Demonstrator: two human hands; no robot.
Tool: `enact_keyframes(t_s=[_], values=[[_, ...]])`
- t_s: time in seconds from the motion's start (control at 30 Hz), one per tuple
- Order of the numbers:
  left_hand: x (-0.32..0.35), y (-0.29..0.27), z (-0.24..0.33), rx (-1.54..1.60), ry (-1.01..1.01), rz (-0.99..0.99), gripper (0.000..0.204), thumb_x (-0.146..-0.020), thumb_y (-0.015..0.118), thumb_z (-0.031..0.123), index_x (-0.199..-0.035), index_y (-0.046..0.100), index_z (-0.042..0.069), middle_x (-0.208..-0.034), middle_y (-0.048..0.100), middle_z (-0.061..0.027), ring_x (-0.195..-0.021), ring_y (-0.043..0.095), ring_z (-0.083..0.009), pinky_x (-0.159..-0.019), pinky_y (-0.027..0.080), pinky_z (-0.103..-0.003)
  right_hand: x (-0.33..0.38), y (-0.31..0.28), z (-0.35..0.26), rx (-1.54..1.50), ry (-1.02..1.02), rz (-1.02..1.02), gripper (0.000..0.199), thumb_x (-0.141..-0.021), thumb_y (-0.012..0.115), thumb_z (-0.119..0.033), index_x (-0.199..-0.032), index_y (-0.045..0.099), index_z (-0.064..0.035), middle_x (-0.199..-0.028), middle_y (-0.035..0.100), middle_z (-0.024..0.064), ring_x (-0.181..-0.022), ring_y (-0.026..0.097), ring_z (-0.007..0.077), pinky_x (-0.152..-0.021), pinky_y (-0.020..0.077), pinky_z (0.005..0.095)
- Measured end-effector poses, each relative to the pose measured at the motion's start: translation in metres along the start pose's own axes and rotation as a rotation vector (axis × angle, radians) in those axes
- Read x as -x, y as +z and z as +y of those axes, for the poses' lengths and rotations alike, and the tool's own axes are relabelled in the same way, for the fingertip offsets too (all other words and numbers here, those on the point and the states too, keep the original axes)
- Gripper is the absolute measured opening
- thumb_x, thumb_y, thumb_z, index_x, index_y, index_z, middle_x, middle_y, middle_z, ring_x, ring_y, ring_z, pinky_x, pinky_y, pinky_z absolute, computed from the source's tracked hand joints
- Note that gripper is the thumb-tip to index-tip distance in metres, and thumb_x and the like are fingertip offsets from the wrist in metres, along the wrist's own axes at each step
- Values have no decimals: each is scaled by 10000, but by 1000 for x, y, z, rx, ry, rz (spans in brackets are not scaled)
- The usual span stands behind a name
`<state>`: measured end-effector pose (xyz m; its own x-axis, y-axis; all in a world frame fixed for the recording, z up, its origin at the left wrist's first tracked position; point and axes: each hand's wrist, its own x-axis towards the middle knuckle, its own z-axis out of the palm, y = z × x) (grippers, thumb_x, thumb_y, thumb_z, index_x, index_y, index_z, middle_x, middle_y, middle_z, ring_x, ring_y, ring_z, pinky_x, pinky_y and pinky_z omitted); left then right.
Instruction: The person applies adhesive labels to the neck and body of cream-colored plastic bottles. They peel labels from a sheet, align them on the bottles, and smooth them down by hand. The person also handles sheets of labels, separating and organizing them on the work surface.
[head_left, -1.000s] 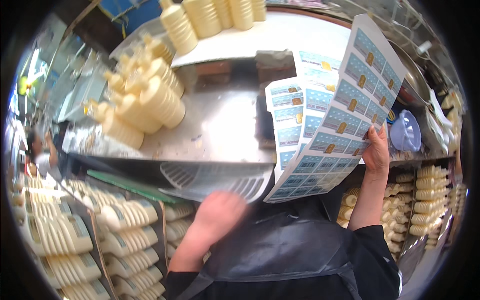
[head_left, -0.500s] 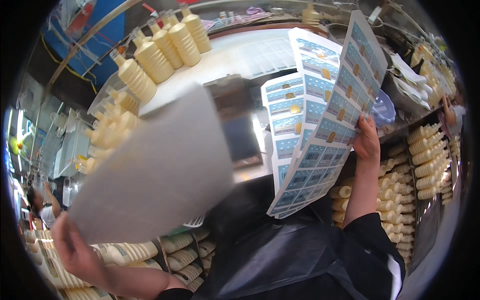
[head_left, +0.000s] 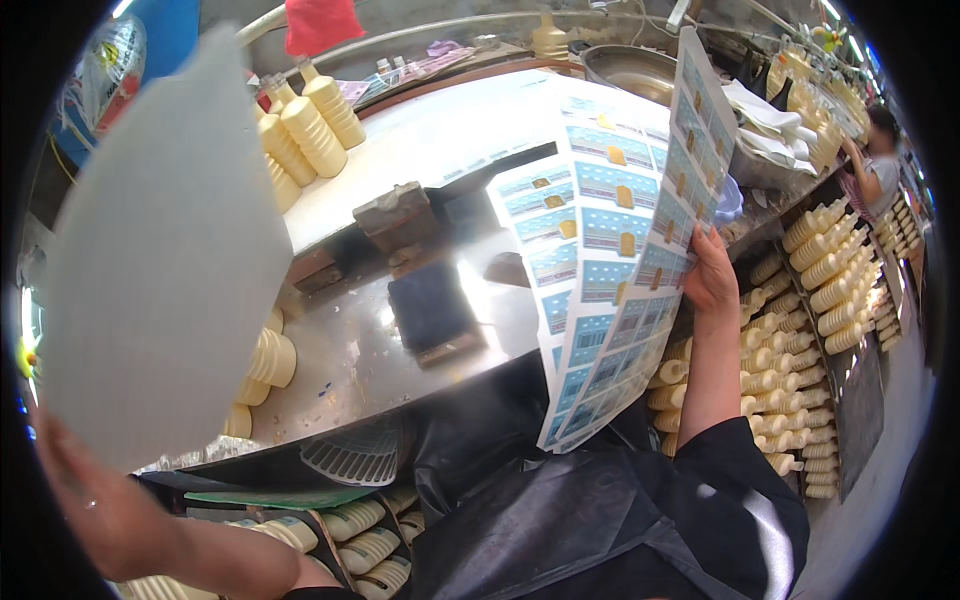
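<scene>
At the far left, my left hand [head_left: 110, 500] grips the lower edge of a large blank sheet of paper [head_left: 170, 260], held up and tilted; hand and sheet are blurred by motion. My right hand [head_left: 712, 268] is closed on the right edge of several label sheets [head_left: 610, 250], printed in blue and white with gold patches. These sheets fan apart above the front of the worktable and hang down against my dark apron. Part of the fingers lies hidden behind the front sheet.
Cream bottles [head_left: 313, 130] stand on the white board [head_left: 440, 125]. A dark block [head_left: 433, 303] lies on the metal tabletop [head_left: 340, 375]. A round metal pan [head_left: 630, 72] stands at the back. Crates of bottles [head_left: 790, 380] are stacked at right. Another person [head_left: 872, 170] works at far right.
The blank sheet in my left hand has swung left and up, uncovering the metal tabletop and the dark block. My right hand still holds the label sheets, and the view has turned.
</scene>
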<state>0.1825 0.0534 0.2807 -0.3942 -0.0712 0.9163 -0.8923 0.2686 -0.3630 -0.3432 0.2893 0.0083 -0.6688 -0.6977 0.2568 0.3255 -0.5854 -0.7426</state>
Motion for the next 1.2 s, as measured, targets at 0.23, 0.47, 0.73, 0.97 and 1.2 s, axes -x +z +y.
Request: enact_keyframes(t_s=[0.23,0.47,0.73,0.97,1.2], values=[[95,-10,136,956,426,-513,248,-762,681,-1,-1000,742,32,-833,681,-72,-708,660,-218,-613,508,-318,-2,-10,-1,-14,19,-68,408,-1025,605,-189,-1397,530,-37,-1348,643,91,-1205,631,218,-1033,500,398],[220,13,210,1340,283,-820,363,-770,673,73,-1133,662,80,-890,632,-63,-758,640,-277,-640,519,-398,-11,6,-4,-36,39,-205,368,-1047,565,-185,-1387,541,-50,-1330,653,99,-1190,644,233,-1010,532,427],[211,15,202,1537,20,-1280,559,-873,740,355,-1336,585,83,-1288,600,-156,-1188,589,-337,-950,502,-428,-34,26,4,24,116,-216,342,-1052,561,-209,-1345,544,-34,-1292,652,103,-1170,643,224,-991,540,412],[168,33,211,2877,-1169,-1124,984,-908,535,740,-1579,287,66,-1532,456,-144,-1401,447,-295,-1138,357,-482,-57,74,17,117,200,-307,354,-1017,605,-143,-1348,551,-29,-1272,672,114,-1120,676,234,-972,550,393],[116,39,216,2565,-1598,-1082,443,-969,647,132,-1382,534,15,-1312,636,-125,-1204,611,-260,-1036,499,-417,-59,135,20,492,289,-293,294,-959,713,-174,-1208,645,-33,-1069,725,30,-911,666,107,-844,520,279]])
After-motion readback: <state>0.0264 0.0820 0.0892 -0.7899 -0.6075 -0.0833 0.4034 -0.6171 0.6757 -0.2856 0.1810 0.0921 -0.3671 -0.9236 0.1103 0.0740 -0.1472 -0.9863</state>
